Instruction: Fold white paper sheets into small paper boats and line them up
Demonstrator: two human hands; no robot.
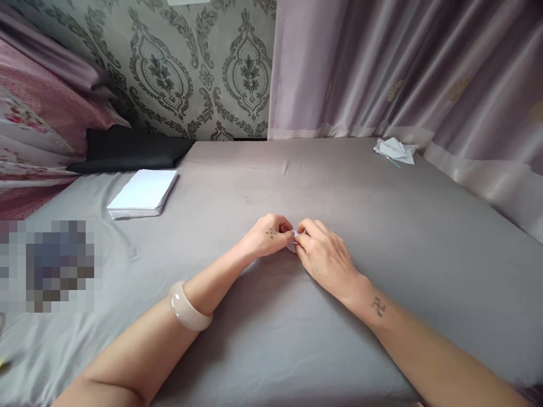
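Note:
Between my two hands is a small piece of white paper (291, 247), mostly covered by my fingers. My left hand (271, 234) pinches it from the left, thumb and fingers pressed together. From the right, my right hand (322, 249) grips the same paper, its fingertips almost meeting those of the left. Both hands are low over the grey cloth. How the paper is shaped under the fingers cannot be made out.
A stack of white paper (144, 191) lies at the left on the grey cloth surface (237, 181), near a black folded cloth (131, 150). Folded white papers (395, 150) and a thin green stick (393, 163) rest at the far right by the curtain (356, 68). A blurred patch hides the left edge.

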